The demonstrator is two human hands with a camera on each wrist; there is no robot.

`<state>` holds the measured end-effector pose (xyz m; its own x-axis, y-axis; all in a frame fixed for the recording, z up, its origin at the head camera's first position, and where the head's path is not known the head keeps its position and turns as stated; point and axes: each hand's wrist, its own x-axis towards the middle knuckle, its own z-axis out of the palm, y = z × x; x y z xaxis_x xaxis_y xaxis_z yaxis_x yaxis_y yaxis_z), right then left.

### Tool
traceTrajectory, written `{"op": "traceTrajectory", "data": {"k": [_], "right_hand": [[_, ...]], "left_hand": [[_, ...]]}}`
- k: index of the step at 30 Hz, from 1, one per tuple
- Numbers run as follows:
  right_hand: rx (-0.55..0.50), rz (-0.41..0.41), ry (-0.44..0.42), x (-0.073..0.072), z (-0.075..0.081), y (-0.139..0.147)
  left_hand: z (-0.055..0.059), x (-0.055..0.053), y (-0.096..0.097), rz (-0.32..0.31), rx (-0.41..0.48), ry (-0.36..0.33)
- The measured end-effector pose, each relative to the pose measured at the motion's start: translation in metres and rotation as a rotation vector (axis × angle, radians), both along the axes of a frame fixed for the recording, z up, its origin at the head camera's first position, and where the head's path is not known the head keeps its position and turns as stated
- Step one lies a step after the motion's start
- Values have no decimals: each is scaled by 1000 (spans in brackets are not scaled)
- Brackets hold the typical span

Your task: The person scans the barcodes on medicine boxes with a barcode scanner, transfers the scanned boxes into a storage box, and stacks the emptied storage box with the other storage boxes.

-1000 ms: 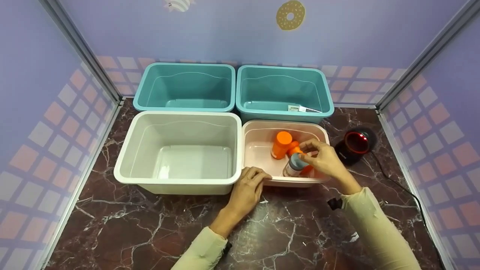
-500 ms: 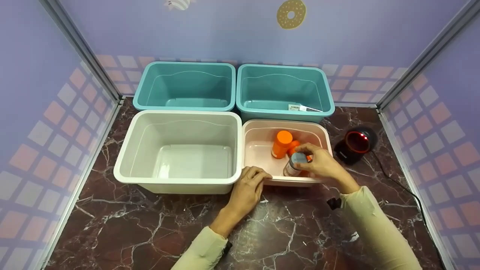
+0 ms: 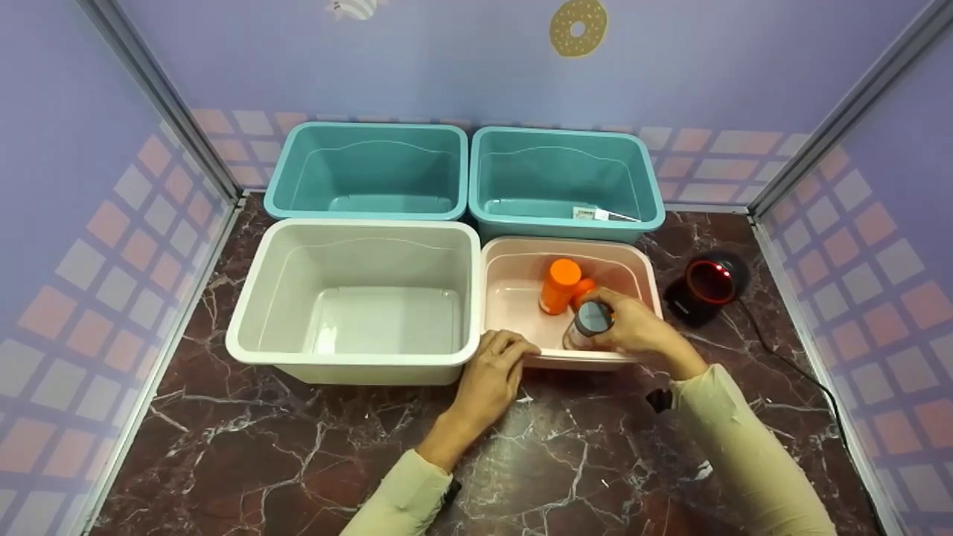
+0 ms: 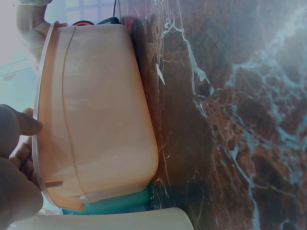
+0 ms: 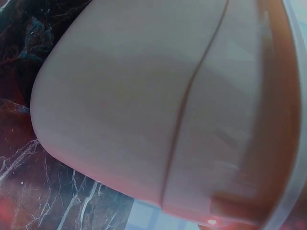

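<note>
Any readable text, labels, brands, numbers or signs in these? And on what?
None legible.
Black device: front lettering, too small.
White item in right teal bin: print too small.
Leftmost orange bottle: marks near base, blurred.
Grey-lidded bottle: faint marks, unreadable.

Room from here: near-left corner of the desk (image 3: pixel 223 461); left end of the pink bin (image 3: pixel 512 304) | In the way: orange bottle (image 3: pixel 558 289) mid-bin; teal bins (image 3: pixel 365 175), far edge; black cable (image 3: pixel 828 394), right edge

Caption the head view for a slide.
At a pink bin, the right hand grips a grey-capped bottle beside an orange bottle while the left hand holds the near rim.
</note>
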<state>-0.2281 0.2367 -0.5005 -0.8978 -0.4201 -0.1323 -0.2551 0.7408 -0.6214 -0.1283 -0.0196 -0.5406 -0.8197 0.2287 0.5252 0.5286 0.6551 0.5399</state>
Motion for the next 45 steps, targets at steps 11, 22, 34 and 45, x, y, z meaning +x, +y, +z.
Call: {"op": "traceTrajectory", "data": {"k": [11, 22, 34, 45], "right_hand": [[60, -16, -4, -2, 0, -2], [40, -61, 65, -4, 7, 4], [23, -118, 139, -1, 13, 13], [-54, -213, 133, 3, 25, 27]], "left_hand": [[0, 0, 0, -1, -5, -11], [1, -1, -1, 0, -13, 12], [1, 1, -1, 2, -8, -17], [1, 2, 0, 9, -18, 1]]}}
